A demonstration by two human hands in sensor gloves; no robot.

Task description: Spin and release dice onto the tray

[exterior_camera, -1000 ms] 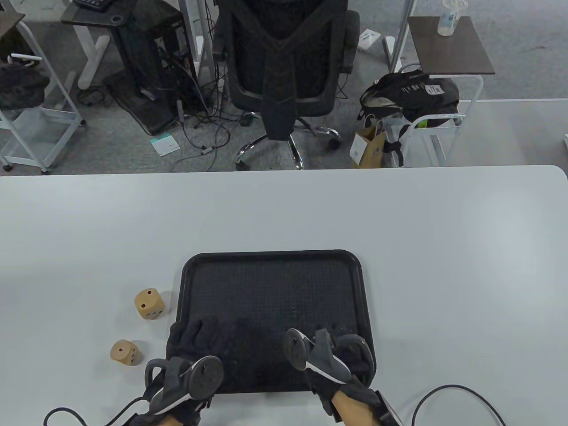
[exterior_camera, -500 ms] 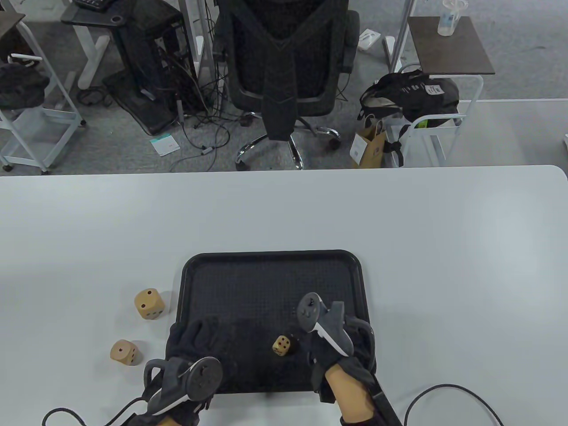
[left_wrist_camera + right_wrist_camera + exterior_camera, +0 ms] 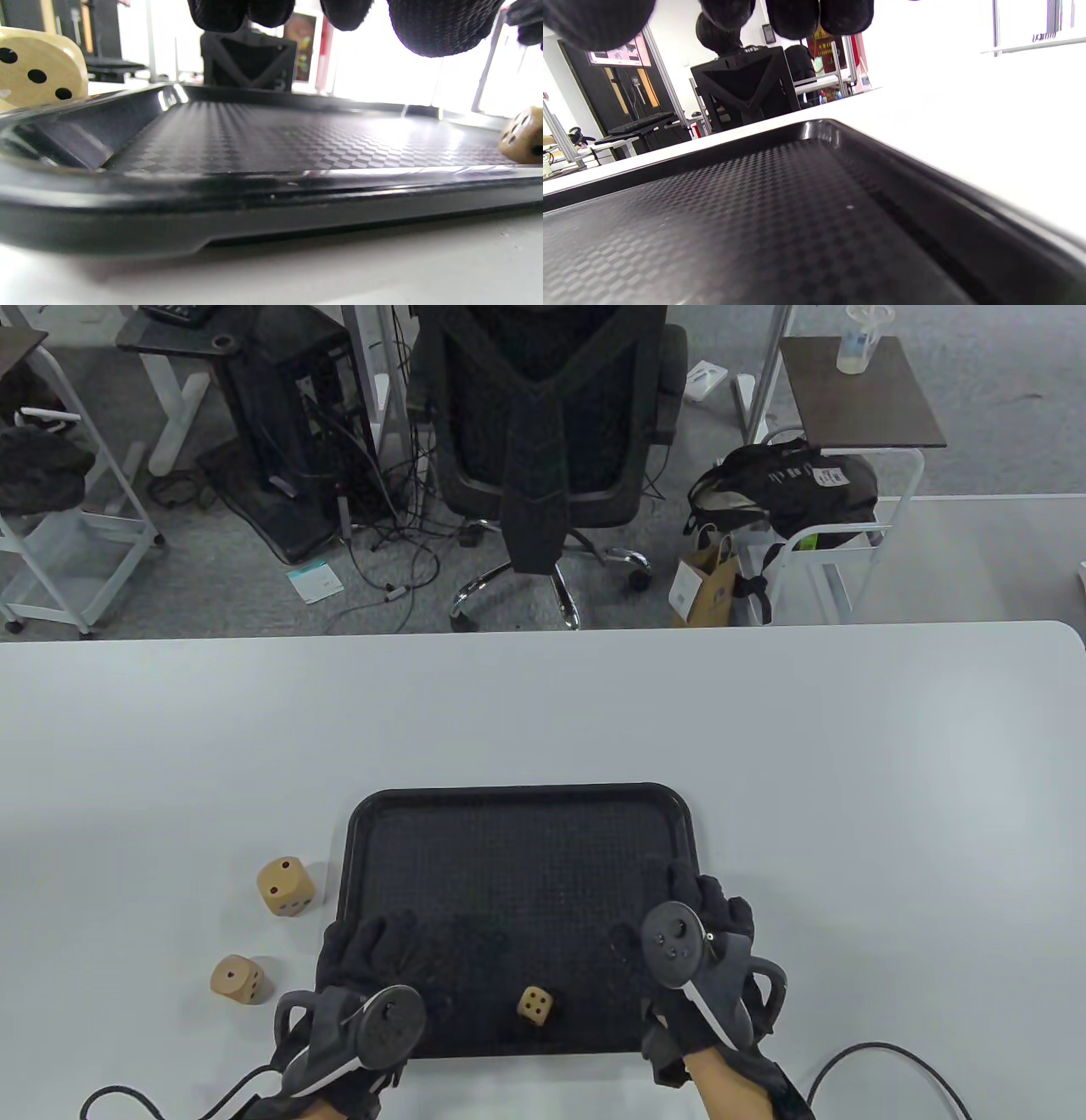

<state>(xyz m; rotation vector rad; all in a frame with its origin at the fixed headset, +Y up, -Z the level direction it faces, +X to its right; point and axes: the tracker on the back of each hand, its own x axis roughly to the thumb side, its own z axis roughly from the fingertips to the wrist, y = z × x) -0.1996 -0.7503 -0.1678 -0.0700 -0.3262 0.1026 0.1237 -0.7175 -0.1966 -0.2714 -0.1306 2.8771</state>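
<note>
The black tray (image 3: 522, 795) lies near the table's front. One small wooden die (image 3: 535, 1005) sits on it close to the front rim, several pips up. Two larger wooden dice (image 3: 285, 886) (image 3: 237, 980) lie on the table left of the tray. My left hand (image 3: 373, 948) rests with relaxed fingers on the tray's near left corner and holds nothing. My right hand (image 3: 706, 901) hovers over the tray's right rim with fingers spread and empty. In the left wrist view the tray rim (image 3: 254, 199) fills the front, one die (image 3: 38, 67) at the left, the tray die (image 3: 524, 135) at the right.
The white table (image 3: 764, 712) stretches wide behind and to the right of the tray. Cables (image 3: 882, 1056) trail from both wrists at the front edge. An office chair (image 3: 543, 432) and carts stand on the floor beyond. The right wrist view shows the tray's far right corner (image 3: 818, 125).
My right hand let a die go onto the tray and swung right to the tray's right rim. The die rolled slightly nearer the front rim. The left hand stayed put.
</note>
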